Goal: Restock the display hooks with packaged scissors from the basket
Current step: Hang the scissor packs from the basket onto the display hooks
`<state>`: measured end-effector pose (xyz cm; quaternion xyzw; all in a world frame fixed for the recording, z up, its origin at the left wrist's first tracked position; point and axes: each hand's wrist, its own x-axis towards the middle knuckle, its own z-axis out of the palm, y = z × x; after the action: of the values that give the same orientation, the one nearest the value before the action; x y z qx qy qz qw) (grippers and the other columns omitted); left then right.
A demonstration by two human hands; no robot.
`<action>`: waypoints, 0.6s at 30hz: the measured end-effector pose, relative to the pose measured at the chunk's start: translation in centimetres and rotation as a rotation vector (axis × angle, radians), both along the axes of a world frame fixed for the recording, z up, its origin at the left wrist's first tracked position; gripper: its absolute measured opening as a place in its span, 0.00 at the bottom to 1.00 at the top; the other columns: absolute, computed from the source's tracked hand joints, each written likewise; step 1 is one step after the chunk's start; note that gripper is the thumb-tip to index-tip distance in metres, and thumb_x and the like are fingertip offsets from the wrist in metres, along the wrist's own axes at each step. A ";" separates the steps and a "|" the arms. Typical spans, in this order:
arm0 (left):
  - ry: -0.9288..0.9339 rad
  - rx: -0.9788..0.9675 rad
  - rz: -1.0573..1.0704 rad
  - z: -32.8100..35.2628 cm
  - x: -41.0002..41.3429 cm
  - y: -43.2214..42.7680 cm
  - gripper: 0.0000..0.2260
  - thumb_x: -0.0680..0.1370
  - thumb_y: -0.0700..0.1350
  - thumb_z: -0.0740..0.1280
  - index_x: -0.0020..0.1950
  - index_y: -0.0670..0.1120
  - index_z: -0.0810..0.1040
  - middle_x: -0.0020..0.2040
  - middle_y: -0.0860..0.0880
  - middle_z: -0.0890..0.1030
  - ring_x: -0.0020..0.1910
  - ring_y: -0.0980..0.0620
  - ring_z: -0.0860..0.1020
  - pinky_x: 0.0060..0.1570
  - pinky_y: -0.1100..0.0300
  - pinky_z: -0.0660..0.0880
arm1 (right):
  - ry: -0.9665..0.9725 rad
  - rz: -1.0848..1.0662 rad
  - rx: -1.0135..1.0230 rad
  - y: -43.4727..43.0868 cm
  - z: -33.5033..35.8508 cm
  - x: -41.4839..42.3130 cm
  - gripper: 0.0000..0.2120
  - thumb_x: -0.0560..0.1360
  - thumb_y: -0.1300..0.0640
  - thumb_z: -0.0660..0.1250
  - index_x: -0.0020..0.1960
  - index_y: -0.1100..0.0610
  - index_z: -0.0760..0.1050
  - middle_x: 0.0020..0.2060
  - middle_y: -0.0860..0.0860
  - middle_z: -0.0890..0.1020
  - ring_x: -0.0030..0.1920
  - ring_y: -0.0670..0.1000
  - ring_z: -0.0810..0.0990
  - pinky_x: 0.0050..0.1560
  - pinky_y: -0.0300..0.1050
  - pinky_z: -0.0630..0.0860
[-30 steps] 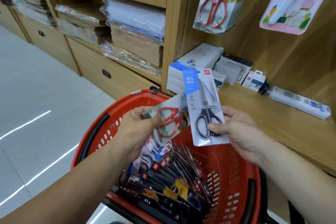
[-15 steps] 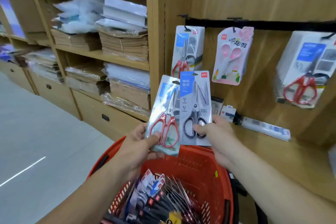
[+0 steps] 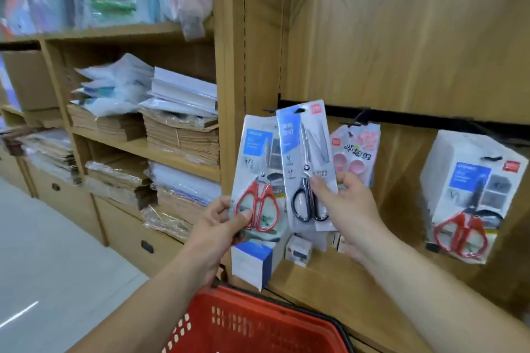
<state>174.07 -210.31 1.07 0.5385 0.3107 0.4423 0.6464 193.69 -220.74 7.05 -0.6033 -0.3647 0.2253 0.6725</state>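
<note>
Left hand pinches one red-handled pack, right hand one black-handled.

The red-handled scissors pack in the left hand is white with a blue label. The black-handled scissors pack in the right hand has a blue strip and red logo. Behind those fingertips hangs a pink pack; the basket below is red.

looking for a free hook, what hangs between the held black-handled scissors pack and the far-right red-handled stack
Head view: a hanging pink scissors pack, then bare wooden panel.
</note>
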 end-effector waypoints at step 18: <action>-0.014 -0.002 0.033 -2.4 3.7 4.7 0.10 0.82 0.36 0.68 0.63 0.44 0.76 0.52 0.40 0.88 0.51 0.40 0.85 0.46 0.52 0.80 | 0.046 -0.090 0.096 3.8 -1.6 2.1 0.04 0.81 0.52 0.73 0.55 0.50 0.80 0.47 0.46 0.89 0.52 0.50 0.88 0.57 0.54 0.84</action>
<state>177.81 -205.59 -1.32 0.5296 0.3153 0.4563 0.6418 195.81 -216.98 5.44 -0.5809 -0.3320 0.1909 0.7182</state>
